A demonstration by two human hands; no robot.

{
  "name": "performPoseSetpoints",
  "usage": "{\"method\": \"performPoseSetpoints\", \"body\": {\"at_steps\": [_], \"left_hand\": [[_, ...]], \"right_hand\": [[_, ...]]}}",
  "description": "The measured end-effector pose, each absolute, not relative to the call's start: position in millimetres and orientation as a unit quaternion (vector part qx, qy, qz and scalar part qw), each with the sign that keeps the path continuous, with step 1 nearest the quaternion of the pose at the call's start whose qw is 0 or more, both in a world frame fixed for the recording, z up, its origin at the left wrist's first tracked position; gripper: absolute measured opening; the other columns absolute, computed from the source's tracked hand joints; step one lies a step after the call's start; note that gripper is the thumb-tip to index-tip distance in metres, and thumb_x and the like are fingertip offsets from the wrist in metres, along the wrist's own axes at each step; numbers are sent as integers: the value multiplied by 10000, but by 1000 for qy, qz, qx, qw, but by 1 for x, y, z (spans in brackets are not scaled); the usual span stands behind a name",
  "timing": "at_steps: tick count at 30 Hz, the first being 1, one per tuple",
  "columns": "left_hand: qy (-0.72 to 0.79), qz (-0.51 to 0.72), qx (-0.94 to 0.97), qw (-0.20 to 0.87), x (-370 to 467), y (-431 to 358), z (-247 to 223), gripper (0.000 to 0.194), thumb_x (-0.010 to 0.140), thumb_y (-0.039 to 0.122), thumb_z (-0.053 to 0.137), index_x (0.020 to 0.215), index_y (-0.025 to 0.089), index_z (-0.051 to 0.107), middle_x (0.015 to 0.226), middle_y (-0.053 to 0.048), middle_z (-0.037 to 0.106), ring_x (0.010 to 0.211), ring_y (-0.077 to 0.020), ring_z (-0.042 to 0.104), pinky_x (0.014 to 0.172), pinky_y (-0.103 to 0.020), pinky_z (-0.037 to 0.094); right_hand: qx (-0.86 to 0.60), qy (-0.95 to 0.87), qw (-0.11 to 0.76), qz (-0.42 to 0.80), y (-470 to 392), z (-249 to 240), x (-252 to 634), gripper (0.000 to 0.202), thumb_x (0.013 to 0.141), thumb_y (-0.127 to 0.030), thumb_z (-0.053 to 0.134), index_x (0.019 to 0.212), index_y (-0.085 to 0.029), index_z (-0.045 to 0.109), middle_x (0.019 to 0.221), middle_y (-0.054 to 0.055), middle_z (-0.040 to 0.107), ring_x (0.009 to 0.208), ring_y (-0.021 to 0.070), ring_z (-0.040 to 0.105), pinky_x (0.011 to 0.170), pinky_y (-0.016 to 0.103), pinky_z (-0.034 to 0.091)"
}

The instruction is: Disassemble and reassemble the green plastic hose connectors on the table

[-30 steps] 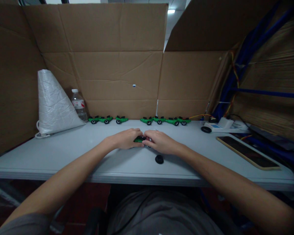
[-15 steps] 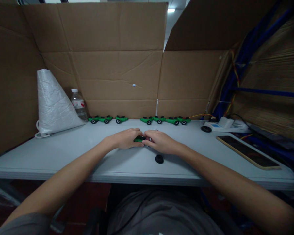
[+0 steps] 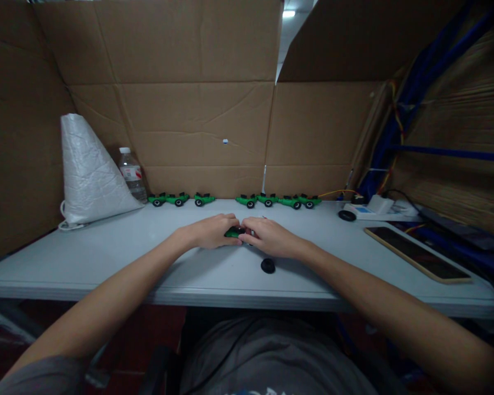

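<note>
Near the middle of the table, my left hand (image 3: 216,231) is closed round a green toy car (image 3: 233,232), with only a strip of green and black showing between the hands. From the other side, my right hand (image 3: 267,236) pinches the car's right end. Its fingertips meet those of the left, and whatever small part lies under them is hidden. Just in front of the right hand, a round black wheel-like piece (image 3: 268,266) rests on the white tabletop (image 3: 206,271).
Several green toy cars (image 3: 267,201) line the back edge against a cardboard wall (image 3: 197,109). A white wrapped cone-shaped bundle (image 3: 90,175) and a water bottle (image 3: 132,176) stand at left. At right lie a phone (image 3: 415,255), a power strip (image 3: 379,208) and a black disc (image 3: 347,215).
Both hands keep their hold on the car and have hardly moved. The view has tilted very slightly.
</note>
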State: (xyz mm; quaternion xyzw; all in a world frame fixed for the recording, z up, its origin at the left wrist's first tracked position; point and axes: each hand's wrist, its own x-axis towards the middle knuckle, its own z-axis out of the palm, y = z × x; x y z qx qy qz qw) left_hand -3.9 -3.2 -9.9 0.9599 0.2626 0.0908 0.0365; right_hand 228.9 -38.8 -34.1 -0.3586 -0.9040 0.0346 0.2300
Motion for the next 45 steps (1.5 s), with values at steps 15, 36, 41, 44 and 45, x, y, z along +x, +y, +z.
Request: {"method": "performPoseSetpoints", "body": {"at_steps": [15, 36, 41, 44, 45], "left_hand": [[268, 86, 959, 40, -4, -1, -11, 413, 994, 512, 641, 1257, 195, 673, 1177, -111, 675, 1075, -264, 656, 920, -352, 484], [265, 86, 960, 35, -4, -3, -10, 403, 994, 505, 644, 1238, 186, 676, 1153, -112, 681, 1061, -271, 659, 919, -364, 484], [266, 82, 960, 29, -3, -3, -10, 414, 996, 519, 636, 1247, 192, 673, 1164, -110, 680, 1058, -263, 659, 924, -359, 487], [268, 74, 960, 21, -3, -4, -10, 421, 1004, 525, 623, 1257, 192, 671, 1177, -110, 678, 1068, -260, 659, 934, -353, 485], [269, 73, 960, 18, -3, -4, -10, 423, 1006, 527, 619, 1258, 191, 671, 1176, -110, 677, 1067, -260, 659, 934, -352, 484]], "right_hand": [[-354, -907, 224, 43, -39, -34, 229, 122, 1055, -304, 592, 1024, -192, 627, 963, 56, 676, 845, 194, 589, 774, 312, 381], [-351, -909, 223, 40, -40, -32, 229, 131, 1057, -305, 585, 1008, -190, 622, 959, 61, 666, 867, 204, 593, 786, 317, 386], [-358, -908, 217, 32, -41, -32, 229, 126, 1053, -298, 596, 992, -189, 616, 950, 55, 665, 858, 198, 583, 778, 308, 376], [-356, -910, 211, 28, -40, -32, 230, 139, 1054, -304, 594, 978, -188, 609, 957, 59, 662, 863, 199, 579, 780, 307, 374], [-353, -911, 210, 28, -40, -32, 230, 140, 1055, -305, 592, 980, -188, 608, 958, 60, 661, 867, 200, 579, 783, 307, 376]]}}
